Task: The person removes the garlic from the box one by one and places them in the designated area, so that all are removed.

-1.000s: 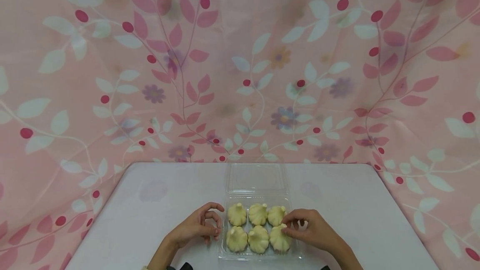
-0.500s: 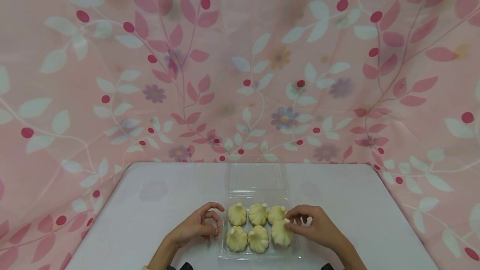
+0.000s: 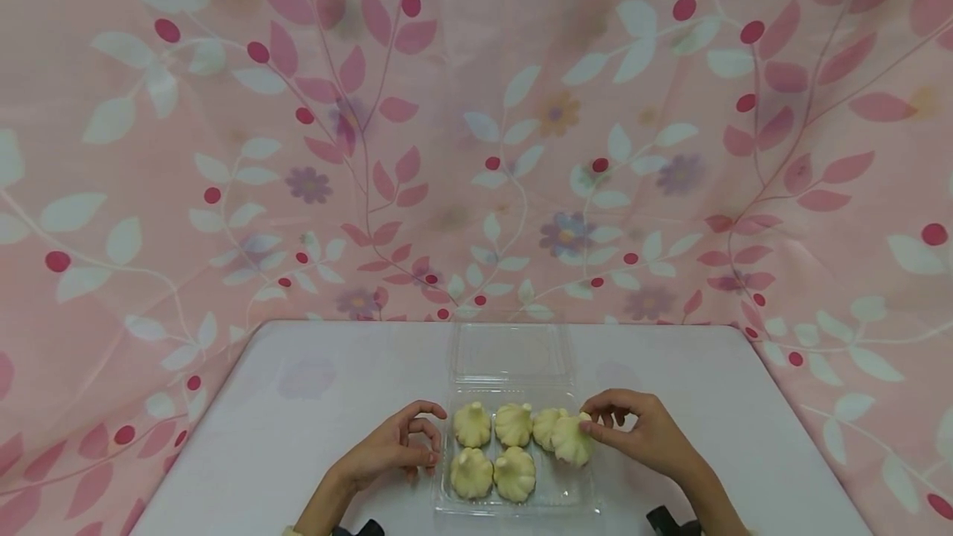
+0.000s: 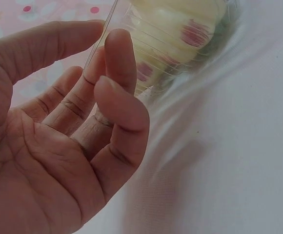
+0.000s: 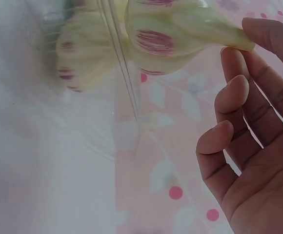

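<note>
My right hand [image 3: 646, 438] pinches a pale garlic bulb [image 3: 571, 441] by its stem between thumb and fingertips, above the right side of a clear plastic box [image 3: 554, 496]. Purple streaks mark the base of this bulb [image 5: 166, 39] in the right wrist view, where the box rim crosses in front. In the head view it overlaps the back-right bulb [image 3: 546, 427]. Several more bulbs sit in the box, and the front-right place is vacant. My left hand [image 3: 392, 442] stays at the box's left edge with loosely bent fingers, its fingertips right at the rim [image 4: 95, 51].
The box's clear lid [image 3: 510, 354] lies folded back toward the far edge of the white-covered table [image 3: 320, 404]. Behind rises a pink cloth [image 3: 462, 106] patterned with leaves and flowers. A dark wrist device [image 3: 670, 519] shows by the right forearm.
My right hand has lifted the front-right garlic bulb out of its place and moved it up and to the right. The left hand has stayed where it was.
</note>
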Demonstrator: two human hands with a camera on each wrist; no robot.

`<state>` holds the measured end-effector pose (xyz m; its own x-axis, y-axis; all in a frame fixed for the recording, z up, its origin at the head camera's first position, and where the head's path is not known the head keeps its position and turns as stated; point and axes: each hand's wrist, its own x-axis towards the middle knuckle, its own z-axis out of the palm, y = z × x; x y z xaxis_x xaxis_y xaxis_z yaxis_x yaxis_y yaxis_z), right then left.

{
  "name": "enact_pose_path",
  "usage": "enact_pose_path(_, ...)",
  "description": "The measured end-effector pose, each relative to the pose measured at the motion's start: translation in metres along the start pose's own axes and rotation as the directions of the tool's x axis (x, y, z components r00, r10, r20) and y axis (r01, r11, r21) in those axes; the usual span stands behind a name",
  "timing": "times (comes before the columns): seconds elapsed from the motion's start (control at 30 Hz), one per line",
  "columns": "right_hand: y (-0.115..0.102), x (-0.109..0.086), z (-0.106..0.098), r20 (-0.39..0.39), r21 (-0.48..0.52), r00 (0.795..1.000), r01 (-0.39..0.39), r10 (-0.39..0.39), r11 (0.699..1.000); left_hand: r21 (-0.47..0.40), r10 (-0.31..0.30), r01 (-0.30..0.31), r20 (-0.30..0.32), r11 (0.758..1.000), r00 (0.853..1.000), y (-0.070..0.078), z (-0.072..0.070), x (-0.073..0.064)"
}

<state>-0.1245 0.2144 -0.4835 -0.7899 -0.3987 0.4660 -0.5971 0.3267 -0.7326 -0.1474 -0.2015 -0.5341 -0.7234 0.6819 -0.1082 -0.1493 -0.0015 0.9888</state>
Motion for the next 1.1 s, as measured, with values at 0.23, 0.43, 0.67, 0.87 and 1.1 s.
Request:
enact_pose_path(0.23,-0.016,0.007,-0.010,-0.044,-0.021,0.999,0.010,-0.011,1.000,0.015,0.014,-0.014,0.007,1.000,1.000,0.000,-0.001,0.000)
enact_pose_path(0.43,-0.035,0.012,-0.018,-0.082,-0.032,0.996,-0.033,0.030,0.999,0.015,0.003,-0.003,0.006,1.000,1.000,0.000,-0.001,0.000)
enact_pose_path(0.67,-0.031,0.011,-0.025,-0.110,-0.031,0.993,-0.048,0.045,0.998,0.037,-0.011,0.012,-0.009,0.999,1.000,0.002,0.001,0.000)
enact_pose_path(0.87,-0.028,0.011,-0.029,-0.135,-0.052,0.988,-0.078,0.070,0.996,0.033,-0.010,0.010,-0.005,0.999,1.000,0.000,0.000,-0.001)
enact_pose_path(1.1,-0.024,0.011,-0.033,-0.157,-0.076,0.980,-0.138,0.125,0.988,0.025,-0.006,0.006,0.003,1.000,1.000,-0.001,0.000,-0.002)
